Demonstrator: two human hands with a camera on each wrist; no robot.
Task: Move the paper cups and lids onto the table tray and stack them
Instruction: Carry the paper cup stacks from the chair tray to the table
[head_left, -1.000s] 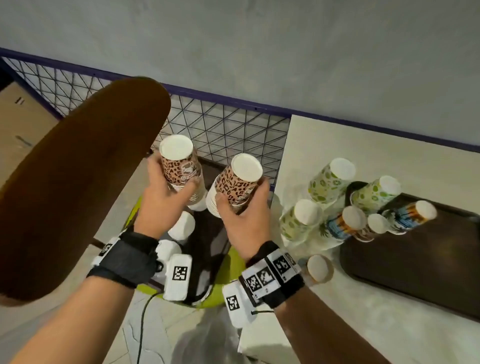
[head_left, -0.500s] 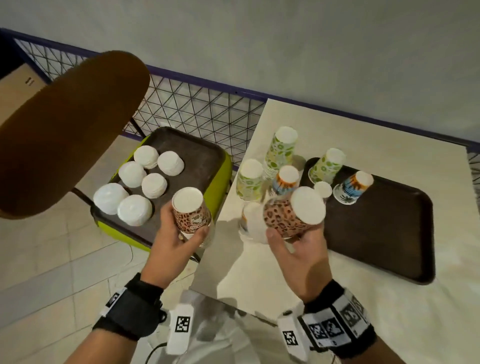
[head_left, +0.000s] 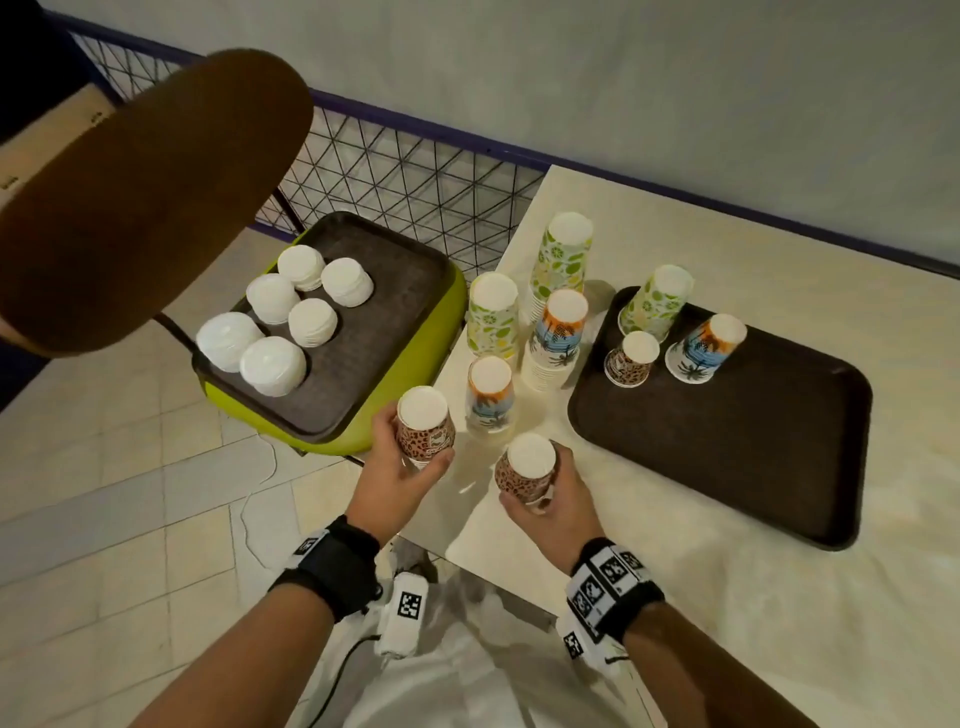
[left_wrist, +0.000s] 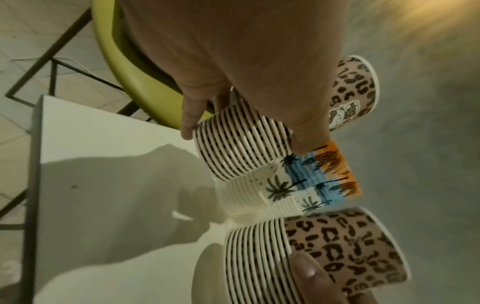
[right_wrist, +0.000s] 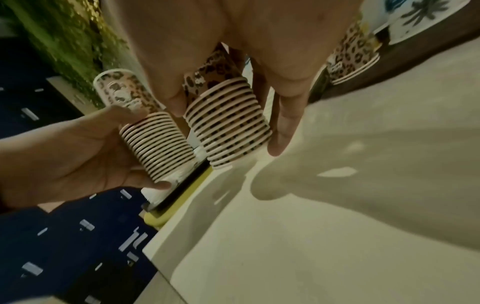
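My left hand (head_left: 405, 467) grips an upturned stack of leopard-print paper cups (head_left: 425, 428) at the table's near left corner. My right hand (head_left: 550, 493) holds a second leopard-print stack (head_left: 524, 470) just above the tabletop. The left wrist view shows the left stack (left_wrist: 244, 144) nested rim over rim; the right wrist view shows the right stack (right_wrist: 228, 123) in my fingers. The dark table tray (head_left: 753, 447) carries three upturned cups. Stacks of white lids (head_left: 311, 322) sit on the tray on the chair (head_left: 374, 332).
Green-leaf and palm-print cup stacks (head_left: 550, 322) stand on the cream table (head_left: 727, 597) left of the tray. A brown chair back (head_left: 145, 197) rises at left. A wire grid fence (head_left: 415, 176) runs along the wall.
Both hands have carried their leopard-print stacks from over the chair tray rightward to the table's near corner. The right stack has come down and turned upright close to the tabletop.
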